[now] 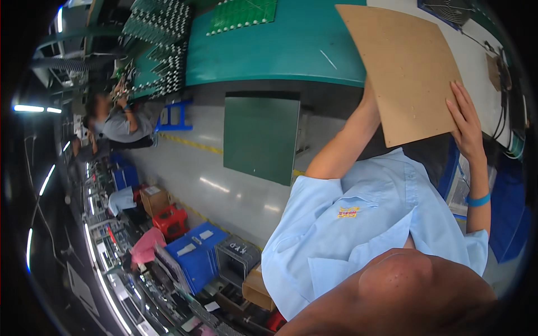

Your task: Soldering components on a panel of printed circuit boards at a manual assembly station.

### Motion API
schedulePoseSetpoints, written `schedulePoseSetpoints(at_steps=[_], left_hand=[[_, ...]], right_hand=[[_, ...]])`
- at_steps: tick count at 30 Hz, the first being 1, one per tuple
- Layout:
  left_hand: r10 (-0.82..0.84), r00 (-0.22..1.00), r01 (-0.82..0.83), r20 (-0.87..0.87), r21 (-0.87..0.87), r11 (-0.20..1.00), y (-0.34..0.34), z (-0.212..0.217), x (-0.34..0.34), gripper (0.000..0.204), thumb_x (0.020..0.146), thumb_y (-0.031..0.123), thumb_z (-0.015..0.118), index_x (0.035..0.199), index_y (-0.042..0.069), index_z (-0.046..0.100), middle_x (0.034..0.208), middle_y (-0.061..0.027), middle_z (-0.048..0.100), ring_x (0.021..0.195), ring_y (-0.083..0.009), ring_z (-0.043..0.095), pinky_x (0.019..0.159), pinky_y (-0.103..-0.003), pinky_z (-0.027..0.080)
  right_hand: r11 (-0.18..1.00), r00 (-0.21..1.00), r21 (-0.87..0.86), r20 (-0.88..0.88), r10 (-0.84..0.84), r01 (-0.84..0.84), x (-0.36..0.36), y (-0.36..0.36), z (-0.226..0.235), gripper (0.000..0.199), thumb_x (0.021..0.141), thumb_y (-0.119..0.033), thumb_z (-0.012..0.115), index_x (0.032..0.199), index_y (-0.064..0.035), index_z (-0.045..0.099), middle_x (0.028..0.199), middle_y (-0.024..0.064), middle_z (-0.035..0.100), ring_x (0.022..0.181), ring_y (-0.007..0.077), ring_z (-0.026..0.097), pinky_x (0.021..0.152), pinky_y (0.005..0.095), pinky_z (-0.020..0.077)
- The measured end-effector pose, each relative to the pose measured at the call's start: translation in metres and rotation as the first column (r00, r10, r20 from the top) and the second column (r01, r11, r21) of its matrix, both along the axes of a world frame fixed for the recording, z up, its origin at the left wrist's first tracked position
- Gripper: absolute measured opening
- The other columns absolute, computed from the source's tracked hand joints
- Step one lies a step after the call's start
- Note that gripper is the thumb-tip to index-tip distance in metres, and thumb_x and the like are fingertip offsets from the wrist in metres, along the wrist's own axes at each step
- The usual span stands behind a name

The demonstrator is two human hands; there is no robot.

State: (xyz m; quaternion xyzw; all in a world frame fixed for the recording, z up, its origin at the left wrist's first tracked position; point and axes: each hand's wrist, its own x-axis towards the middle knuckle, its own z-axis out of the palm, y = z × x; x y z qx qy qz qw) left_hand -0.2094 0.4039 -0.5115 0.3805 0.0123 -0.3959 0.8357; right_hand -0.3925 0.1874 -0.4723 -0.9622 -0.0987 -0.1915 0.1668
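Light-blue shirt point(358, 224) cloth is filling the space nearest the camera, just short of the near edge of the teal table point(269, 53), which is serving as landmark here. Over that table's right end, a thin brown board point(409, 73) is standing tilted, overlapping a white surface point(476, 53) beyond. The right hand point(465, 117), above a blue wristband point(478, 200), is holding the board by its right edge, fingers lying along its face. The left hand point(370, 96) is mostly hiding behind the board's left edge, so I cannot tell how it is gripping.

On the teal table, a green circuit panel point(244, 15) is lying toward the far side, and a thin white strip point(329, 59) is resting near the brown board. At the table's left end, densely dotted panels point(159, 25) are crowding together in stacks. Just short of its near edge, a dark green slab point(260, 134) is standing out against the grey floor point(204, 173), where yellow tape point(193, 144) is running. Left of the table's near edge, a blue stool point(178, 115) is standing near a grey-clad co-worker point(126, 123). Farther from the table, toward the lower left, a red stool point(170, 222), a blue bin point(196, 252) and a cardboard box point(155, 200) are clustering.
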Motion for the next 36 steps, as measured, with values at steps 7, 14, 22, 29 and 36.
schedulePoseSetpoints(at_steps=[7,14,22,29,36], left_hand=[[-0.22,0.975,0.195,-0.027,-0.37,0.909,-0.008,-0.021,-0.019,0.058,0.113,0.048,0.054,0.159,0.013,0.052,0.15,-0.0122,0.064,0.131,-0.0277,0.066,0.107,-0.045,0.058],[-0.569,0.585,0.08,-0.577,-0.657,0.749,-0.011,-0.056,-0.034,0.065,0.113,0.056,0.046,0.165,0.019,0.045,0.164,-0.0101,0.054,0.144,-0.0296,0.058,0.121,-0.049,0.047],[-0.368,0.917,0.28,0.157,-0.908,0.312,0.004,0.053,-0.028,0.061,0.115,0.05,0.044,0.166,0.016,0.043,0.166,-0.0113,0.051,0.146,-0.0278,0.056,0.12,-0.048,0.049],[0.049,0.937,-0.028,0.345,-0.065,0.997,-0.003,0.132,-0.023,0.068,0.118,0.047,0.039,0.172,0.009,0.025,0.165,-0.0162,0.051,0.143,-0.0299,0.055,0.117,-0.046,0.045],[-0.006,0.468,-0.218,0.884,0.122,0.968,0.007,0.142,-0.012,0.074,0.118,0.037,0.036,0.17,-0.005,0.004,0.159,-0.0267,0.053,0.123,-0.0314,0.059,0.107,-0.042,0.042]], right_hand=[[0.999,0.999,-0.024,0.011,-0.043,0.044,-0.003,-0.002,0.001,0.047,0.098,-0.016,0.066,0.144,-0.0058,0.067,0.166,0.0176,0.05,0.152,0.0431,0.047,0.124,0.0495,0.0429],[0.996,0.996,-0.027,-0.009,-0.086,0.086,-0.005,0.004,0.008,0.062,0.084,-0.001,0.074,0.145,-0.0081,0.067,0.167,0.0161,0.049,0.154,0.0407,0.046,0.125,0.0474,0.0435],[0.999,0.982,0.038,0.184,-0.037,0.031,0.017,0.032,0.018,0.069,0.078,0.001,0.077,0.145,-0.0075,0.066,0.167,0.0165,0.049,0.152,0.04,0.049,0.124,0.0477,0.0461],[0.9,0.94,0.425,0.336,-0.053,-0.101,0.04,0.058,-0.031,0.052,0.092,-0.001,0.076,0.143,-0.0057,0.067,0.152,0.0142,0.061,0.131,0.0323,0.063,0.108,0.038,0.0526],[0.628,0.911,0.709,0.412,-0.002,-0.32,0.043,0.071,-0.034,0.029,0.106,-0.012,0.072,0.133,-0.0022,0.069,0.121,0.0064,0.072,0.1,0.016,0.063,0.089,0.0264,0.0495]])
